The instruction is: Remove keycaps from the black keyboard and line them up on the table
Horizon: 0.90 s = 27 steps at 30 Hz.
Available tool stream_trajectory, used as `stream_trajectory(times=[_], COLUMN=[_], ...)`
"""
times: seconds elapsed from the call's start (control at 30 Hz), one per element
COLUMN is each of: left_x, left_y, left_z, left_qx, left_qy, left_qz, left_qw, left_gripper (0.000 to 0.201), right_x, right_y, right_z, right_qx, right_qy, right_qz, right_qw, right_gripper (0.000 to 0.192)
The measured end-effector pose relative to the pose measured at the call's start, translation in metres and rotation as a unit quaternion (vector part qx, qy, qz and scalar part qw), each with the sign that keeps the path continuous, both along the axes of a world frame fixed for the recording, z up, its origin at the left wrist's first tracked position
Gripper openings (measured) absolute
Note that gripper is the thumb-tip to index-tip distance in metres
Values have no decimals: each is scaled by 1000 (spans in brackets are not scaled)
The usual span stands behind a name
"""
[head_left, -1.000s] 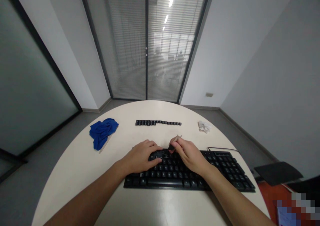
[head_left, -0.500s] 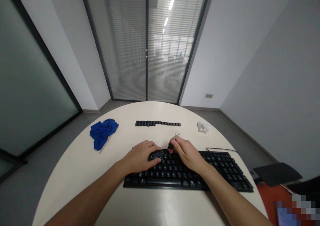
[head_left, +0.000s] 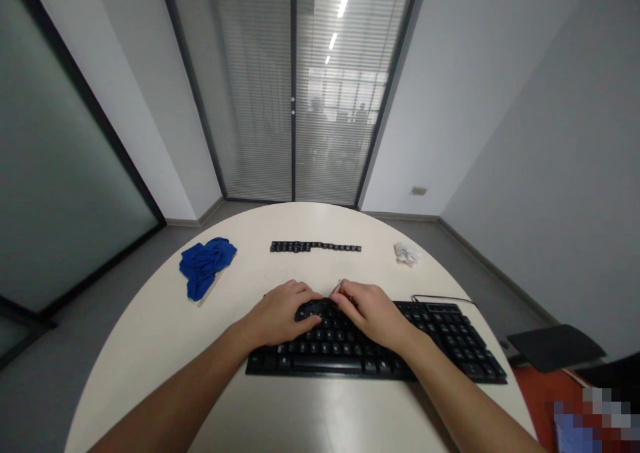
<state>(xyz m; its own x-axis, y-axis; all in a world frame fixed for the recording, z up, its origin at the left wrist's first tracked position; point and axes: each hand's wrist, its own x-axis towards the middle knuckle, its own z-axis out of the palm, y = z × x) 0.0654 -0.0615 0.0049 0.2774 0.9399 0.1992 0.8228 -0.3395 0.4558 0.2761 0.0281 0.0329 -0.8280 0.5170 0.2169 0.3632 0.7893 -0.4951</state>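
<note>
Over the keyboard (head_left: 440, 336) my left hand (head_left: 280, 316) presses flat, my right hand (head_left: 373, 313) pinches a thin puller (head_left: 339, 285) — it could slip and fling a key.

Two bare forearms are seen, entering from the lower edge. No sleeve is worn on either: both are uncovered from the frame's edge to the wrist. The left hand (head_left: 277, 316) is ungloved, and so is the right hand (head_left: 373, 313). No ring, watch or band is seen on the wrists or on the fingers (head_left: 300, 289) that are shown. The nails are kept short.
</note>
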Motion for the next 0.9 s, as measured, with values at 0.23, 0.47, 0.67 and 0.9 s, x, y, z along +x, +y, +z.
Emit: stream_trajectory(times=[0.23,0.47,0.67,0.9], left_x=[1,1,1,1], left_y=[0,-1,-2,-1], left_z=[1,0,1,1], left_qx=[-2,0,7,7], left_qy=[3,0,5,9], left_qz=[5,7,3,2], left_qw=[1000,1000,1000,1000], left_gripper=[36,37,36,35], right_x=[4,3,1,0], right_y=[5,13,11,10], right_z=[3,-7,-6,-5], right_qx=[-4,-131,-135,-107], right_qy=[-2,45,38,18], right_qz=[-6,-14,-4,-6], right_qw=[1000,990,990,994], right_gripper=[28,28,27,36])
